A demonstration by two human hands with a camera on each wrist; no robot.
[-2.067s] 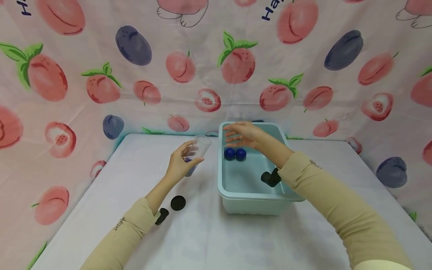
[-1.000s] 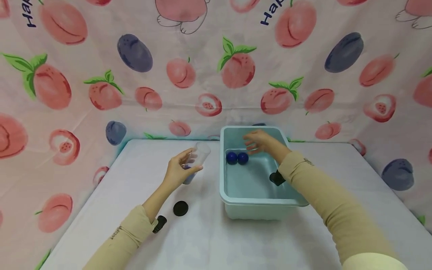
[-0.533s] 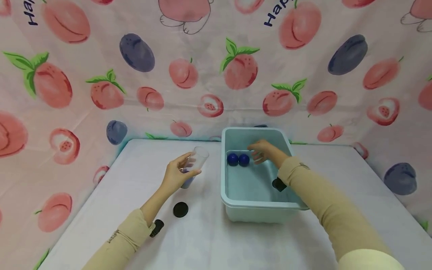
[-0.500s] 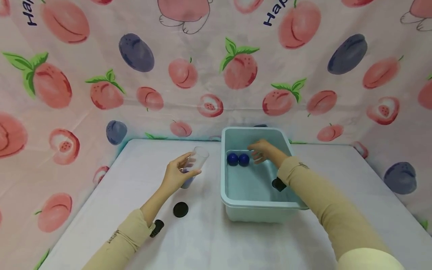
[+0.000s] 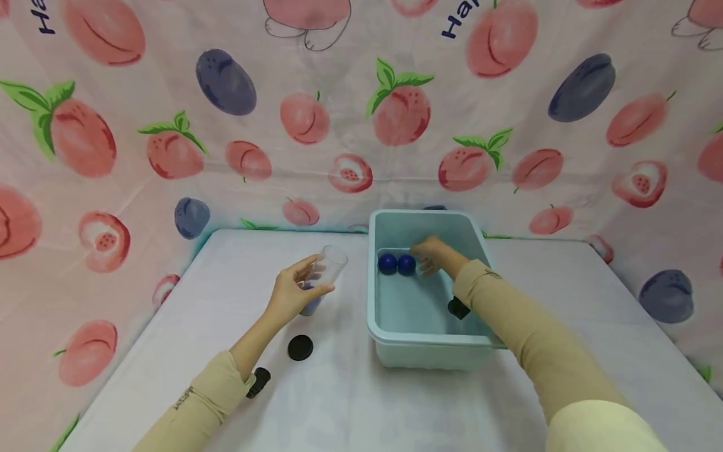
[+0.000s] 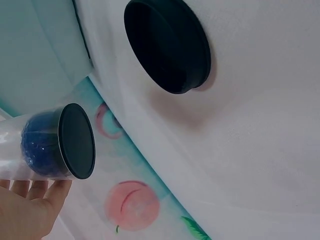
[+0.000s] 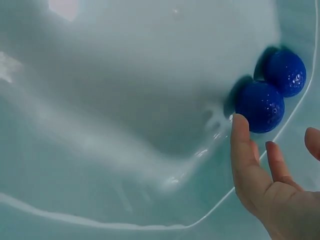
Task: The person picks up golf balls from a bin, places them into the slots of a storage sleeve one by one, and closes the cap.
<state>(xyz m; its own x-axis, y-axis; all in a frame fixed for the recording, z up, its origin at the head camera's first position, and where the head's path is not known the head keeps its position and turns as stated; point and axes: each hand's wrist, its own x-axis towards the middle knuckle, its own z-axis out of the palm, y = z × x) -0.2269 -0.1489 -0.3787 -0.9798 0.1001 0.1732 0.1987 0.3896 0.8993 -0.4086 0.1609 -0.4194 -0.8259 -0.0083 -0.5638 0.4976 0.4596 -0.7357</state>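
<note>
The right hand point(image 5: 432, 255), fingers loosely spread and holding nothing, has dropped into the teal tub point(image 5: 420, 342) beside two blue balls point(image 5: 396, 263), while the left hand point(image 5: 294, 290) still grips a clear tube point(image 5: 323, 276) already holding one ball.

A clear plastic tube with a black base point(image 5: 324, 276) is held tilted above the table, a blue ball point(image 6: 40, 144) inside. Two dimpled blue balls point(image 5: 397, 264) lie touching against the far wall of a pale teal plastic tub point(image 5: 429, 339).
</note>
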